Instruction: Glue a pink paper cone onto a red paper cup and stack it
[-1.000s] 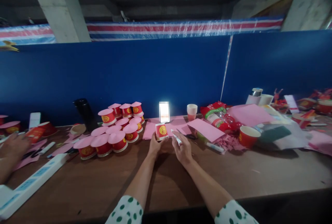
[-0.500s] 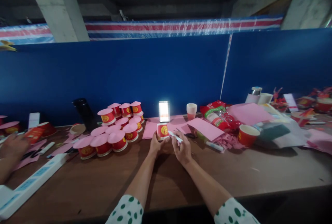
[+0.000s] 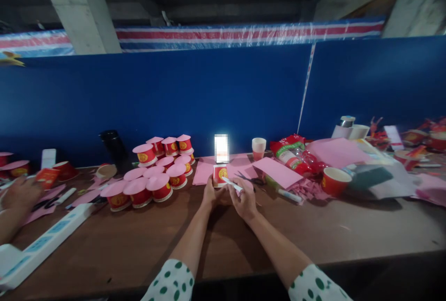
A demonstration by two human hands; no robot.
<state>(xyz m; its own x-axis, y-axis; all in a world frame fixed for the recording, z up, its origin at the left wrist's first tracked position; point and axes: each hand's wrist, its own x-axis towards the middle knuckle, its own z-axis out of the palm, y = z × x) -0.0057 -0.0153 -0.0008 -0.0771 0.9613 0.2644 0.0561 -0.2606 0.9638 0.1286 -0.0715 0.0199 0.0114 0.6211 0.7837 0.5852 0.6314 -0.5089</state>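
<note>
head view: left hand [image 3: 211,195] snug around one red cup [image 3: 218,176], right hand [image 3: 245,200] tight on one white pen [image 3: 232,184]

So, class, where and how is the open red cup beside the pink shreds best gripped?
Probably around the outer wall of the cup, below its rim, from the near side: it stands mouth up and widens upward, with shreds to its left and pink paper behind.

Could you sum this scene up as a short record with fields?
Left hand: holds a red cup
Right hand: holds a white pen-like tool, tip at or near the cup
Left of them: pink-topped red cups, black bottle, white power strip
Right of them: pink sheet, open red cup
Behind: blue panel
</note>
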